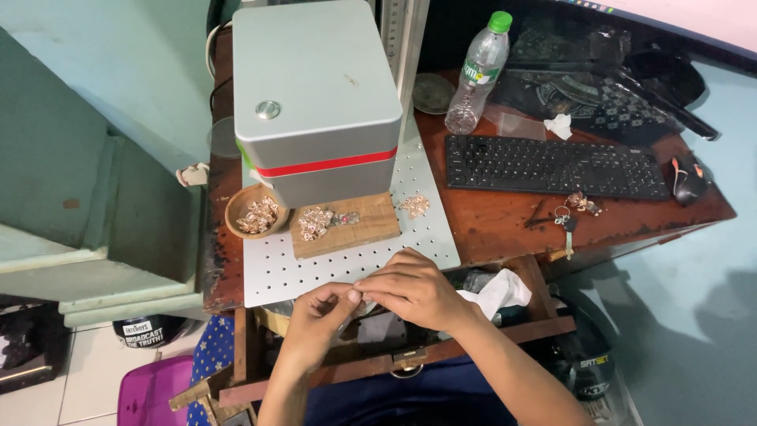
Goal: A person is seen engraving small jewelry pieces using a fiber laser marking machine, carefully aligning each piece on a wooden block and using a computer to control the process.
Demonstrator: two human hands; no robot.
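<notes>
My left hand (315, 319) and my right hand (414, 288) meet at the fingertips just in front of the white perforated plate (347, 264). Between them they pinch a very small object that I cannot make out. On the plate lies a wooden block (367, 225) with a pile of small rose-gold metal pieces (314, 222) on it. A wooden bowl (254, 211) at the plate's left holds more such pieces. Another small heap (415, 206) rests on the plate to the right of the block.
A grey box-shaped machine with a red stripe (315, 102) hangs over the plate. On the brown desk (505, 225) are a black keyboard (552, 167), a mouse (688, 178), a plastic water bottle (476, 75) and keys (572, 211). White tissue (501, 292) lies below.
</notes>
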